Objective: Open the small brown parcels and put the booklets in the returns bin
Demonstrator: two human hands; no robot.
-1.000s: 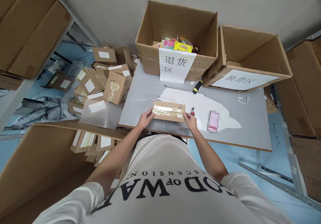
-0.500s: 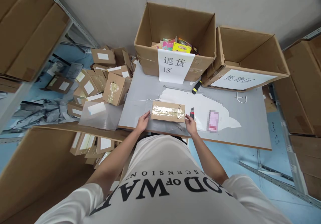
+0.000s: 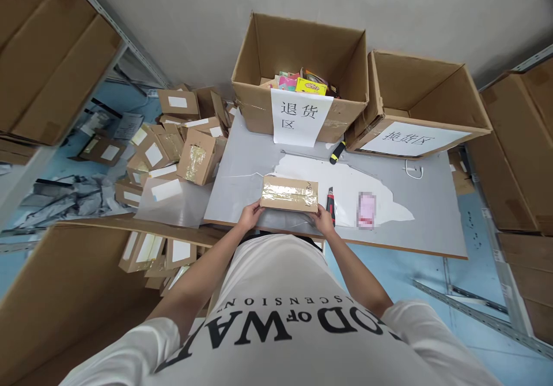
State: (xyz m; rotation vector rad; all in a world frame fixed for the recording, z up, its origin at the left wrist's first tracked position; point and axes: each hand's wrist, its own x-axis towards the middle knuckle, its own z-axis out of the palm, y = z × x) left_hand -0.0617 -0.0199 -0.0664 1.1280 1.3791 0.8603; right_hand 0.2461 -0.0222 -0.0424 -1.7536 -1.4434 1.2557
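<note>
A taped brown cardboard box (image 3: 288, 194) lies lengthwise before me at the table's near side, with handwriting at its right end. My left hand (image 3: 250, 215) grips the box's near left corner, and my right hand (image 3: 323, 220) has the near right corner; some fingertips are hidden beneath it. Just right of the box is a red and black utility knife (image 3: 330, 207), close to my right hand. Farther right, a pink pixelated item (image 3: 367, 209) rests on a torn white patch of the tabletop. A black and yellow cutter (image 3: 337, 152) lies farther back.
Along the back of the grey table (image 3: 436, 201) stand two open cartons: a left carton (image 3: 254, 106) containing colourful packets, and a right carton (image 3: 449, 86), both with paper signs. Small boxes (image 3: 196, 155) are heaped at left. A large open carton (image 3: 73, 282) stands at lower left.
Both hands have shifted to the near corners of the cardboard box, with fingers now under its edge. The right hand has moved slightly left and down, uncovering more of the red utility knife.
</note>
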